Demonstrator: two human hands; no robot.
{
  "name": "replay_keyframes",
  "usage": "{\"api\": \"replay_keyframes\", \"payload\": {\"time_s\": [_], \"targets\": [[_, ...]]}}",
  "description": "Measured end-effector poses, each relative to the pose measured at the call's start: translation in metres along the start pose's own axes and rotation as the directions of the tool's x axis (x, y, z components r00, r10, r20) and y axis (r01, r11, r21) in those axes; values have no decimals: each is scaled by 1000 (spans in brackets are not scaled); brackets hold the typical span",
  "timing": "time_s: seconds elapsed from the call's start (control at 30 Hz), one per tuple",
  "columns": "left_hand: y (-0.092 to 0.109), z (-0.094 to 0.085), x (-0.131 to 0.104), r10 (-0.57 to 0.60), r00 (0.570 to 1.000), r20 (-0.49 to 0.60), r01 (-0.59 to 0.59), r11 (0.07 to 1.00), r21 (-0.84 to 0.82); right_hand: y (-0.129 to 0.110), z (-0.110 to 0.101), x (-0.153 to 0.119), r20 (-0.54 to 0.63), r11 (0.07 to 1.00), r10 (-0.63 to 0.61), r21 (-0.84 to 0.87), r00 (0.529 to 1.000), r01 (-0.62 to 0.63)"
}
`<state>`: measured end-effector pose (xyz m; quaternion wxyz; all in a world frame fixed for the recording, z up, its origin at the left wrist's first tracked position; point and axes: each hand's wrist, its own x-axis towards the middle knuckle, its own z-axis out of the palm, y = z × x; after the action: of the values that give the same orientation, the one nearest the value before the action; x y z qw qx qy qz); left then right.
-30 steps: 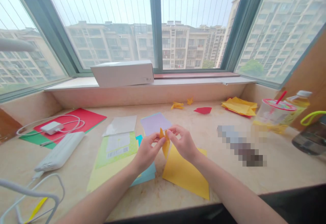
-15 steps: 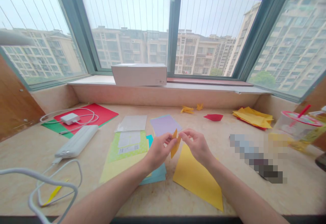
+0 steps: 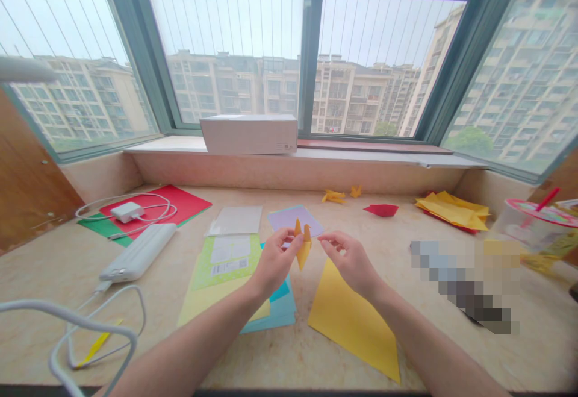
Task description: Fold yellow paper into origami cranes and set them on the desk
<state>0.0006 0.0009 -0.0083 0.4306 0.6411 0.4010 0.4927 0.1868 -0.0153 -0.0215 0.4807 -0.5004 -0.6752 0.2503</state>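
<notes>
My left hand (image 3: 279, 258) pinches a folded yellow origami crane (image 3: 303, 252) between thumb and fingers. Two narrow points of the crane rise upward and its lower tip points down. My right hand (image 3: 345, 258) hovers just to the right, a small gap from the paper, with loosely curled fingers and nothing in them. Below that hand and forearm lies a flat yellow paper sheet (image 3: 354, 318), partly covered. Beneath my left hand are light blue sheets (image 3: 271, 318), and a purple sheet (image 3: 289, 219) lies behind it.
Farther back are small yellow folded pieces (image 3: 333, 196), a red folded piece (image 3: 382, 210) and a yellow paper stack (image 3: 451, 207). At left lie a white power bank (image 3: 138, 252), cables and red paper (image 3: 189, 201). A lidded cup (image 3: 535, 225) stands right, near a blurred object (image 3: 460, 285).
The right fingers have let go of the folded paper and moved slightly right. The crane has turned in my left hand, so its two upright points show.
</notes>
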Motion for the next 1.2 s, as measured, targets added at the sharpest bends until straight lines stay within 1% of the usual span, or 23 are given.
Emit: {"api": "replay_keyframes", "payload": {"time_s": [0.07,0.17,0.3,0.4,0.57,0.67,0.8,0.97,1.07,1.13,1.2], "targets": [[0,0,1,7,999,-45,-5,999,41,-1,0,-1,2,1000,-15,-6,1000,15],[-1,-1,2,7,998,-67,-3,998,57,-3,0,-2,0,999,-44,-2,999,44],[-4,-2,3,13,999,-42,-11,999,37,-4,1,-2,4,998,-57,10,998,57],[-3,-1,1,45,999,-12,-44,999,32,-6,1,-3,-4,998,-52,38,999,52],[1,0,-3,111,994,17,-112,987,113,-9,0,-5,-6,992,-66,112,998,66],[2,1,-5,139,990,26,-142,976,167,-9,-1,-5,2,991,-98,93,995,97],[3,2,-6,130,990,53,-137,976,167,-10,-1,-5,19,988,-137,69,990,135],[5,2,-7,97,994,57,-104,984,143,-13,-2,-6,28,991,-104,88,994,101],[4,1,-6,116,993,24,-118,986,120,-13,-2,-5,29,989,-93,117,995,89],[3,0,-5,133,991,13,-134,989,64,-10,-3,-3,7,985,-37,168,999,35],[3,0,-3,144,989,40,-142,989,-41,-8,-5,0,1,973,74,221,997,-72]]}}
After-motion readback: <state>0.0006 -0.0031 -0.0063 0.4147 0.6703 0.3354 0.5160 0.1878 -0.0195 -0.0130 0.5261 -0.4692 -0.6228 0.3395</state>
